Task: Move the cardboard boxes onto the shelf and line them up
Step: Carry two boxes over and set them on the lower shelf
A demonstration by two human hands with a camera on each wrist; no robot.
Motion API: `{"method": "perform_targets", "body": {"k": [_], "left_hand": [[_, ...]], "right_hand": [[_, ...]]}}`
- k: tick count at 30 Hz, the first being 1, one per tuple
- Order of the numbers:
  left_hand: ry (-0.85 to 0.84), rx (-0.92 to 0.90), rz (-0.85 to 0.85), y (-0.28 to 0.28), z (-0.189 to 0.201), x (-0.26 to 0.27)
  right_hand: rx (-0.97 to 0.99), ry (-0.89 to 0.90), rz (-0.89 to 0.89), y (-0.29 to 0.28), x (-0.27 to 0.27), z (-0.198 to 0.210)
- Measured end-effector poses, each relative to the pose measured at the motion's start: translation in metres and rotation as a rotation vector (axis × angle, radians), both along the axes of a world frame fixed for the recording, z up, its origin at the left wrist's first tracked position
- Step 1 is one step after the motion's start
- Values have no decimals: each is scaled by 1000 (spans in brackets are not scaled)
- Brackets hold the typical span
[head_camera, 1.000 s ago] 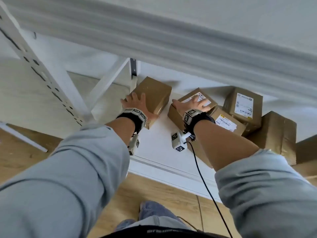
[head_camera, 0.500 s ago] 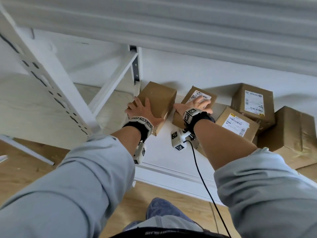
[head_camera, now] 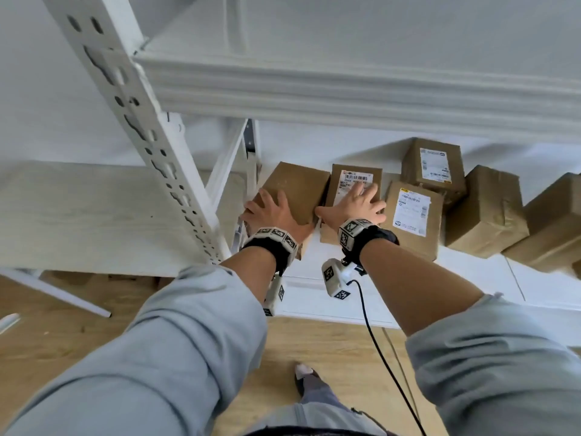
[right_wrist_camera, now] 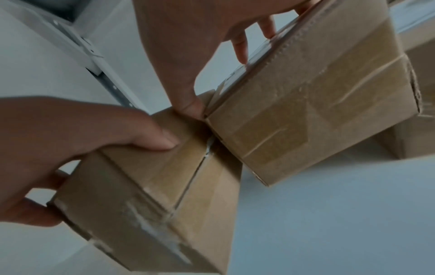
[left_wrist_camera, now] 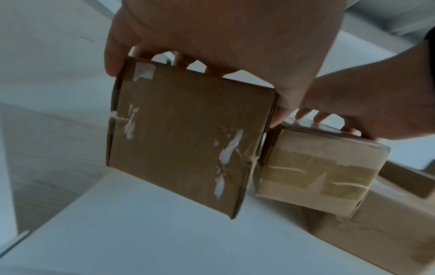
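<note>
Step in hand: lining up, by my judgement; the boxes in view already sit on the shelf (head_camera: 314, 272), and both hands are squaring the two at its left end
Left hand (head_camera: 273, 212): laid over the near top of the plain box (head_camera: 298, 190); in the left wrist view its fingers (left_wrist_camera: 113, 61) and thumb curl round the box's edges, so it grips the box rather than merely pressing it
Right hand (head_camera: 355, 206): spread over the labelled box (head_camera: 355, 180); the right wrist view shows its thumb against the near left corner and fingers over the top edge, a hold on that box
Plain box: leftmost on the shelf, close to the white upright (head_camera: 251, 171); it looks slightly turned against its neighbour
Labelled box: just right of the plain one; near corners touching or nearly so (the wrist views show a narrow gap further back)
Other boxes: a second labelled box (head_camera: 412, 212) just right of the right hand, a third (head_camera: 435, 165) farther back, two plain ones (head_camera: 484, 209) further right; these lie at odd angles
Next move calls for: turning the two held boxes until their facing sides meet flush and their near faces share one line; then the skewed boxes on the right need the same
Risk: the plain box sits near the shelf's left edge; a push leftward could tip it off
</note>
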State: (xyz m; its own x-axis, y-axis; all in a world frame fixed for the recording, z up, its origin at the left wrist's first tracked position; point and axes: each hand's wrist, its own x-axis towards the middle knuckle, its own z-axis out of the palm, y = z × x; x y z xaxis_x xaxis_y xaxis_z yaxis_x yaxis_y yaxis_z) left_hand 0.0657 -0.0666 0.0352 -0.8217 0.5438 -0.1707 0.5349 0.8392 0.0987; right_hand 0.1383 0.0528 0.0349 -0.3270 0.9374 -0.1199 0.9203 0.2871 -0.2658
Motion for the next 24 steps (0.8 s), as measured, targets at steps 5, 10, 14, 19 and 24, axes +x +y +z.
{"method": "perform_targets", "body": {"k": [5,10,14,19,24], "left_hand": [[-11,63,-32,-40,3,38],[-49,58,-80,-80,3,77],[-78,40,-71,-110,-4,101],[-66,-54,-45,-153,-14,118],[-88,-110,80,-206,-25,139]], "right_hand": [[13,9,-69,-53,48,10],[-17,15,-134,-103,93,16],[-55,13,-134,-136,120,12],[-92,-21,-35,-172,140,-7],[-130,-57,104,-212,150,-28]]}}
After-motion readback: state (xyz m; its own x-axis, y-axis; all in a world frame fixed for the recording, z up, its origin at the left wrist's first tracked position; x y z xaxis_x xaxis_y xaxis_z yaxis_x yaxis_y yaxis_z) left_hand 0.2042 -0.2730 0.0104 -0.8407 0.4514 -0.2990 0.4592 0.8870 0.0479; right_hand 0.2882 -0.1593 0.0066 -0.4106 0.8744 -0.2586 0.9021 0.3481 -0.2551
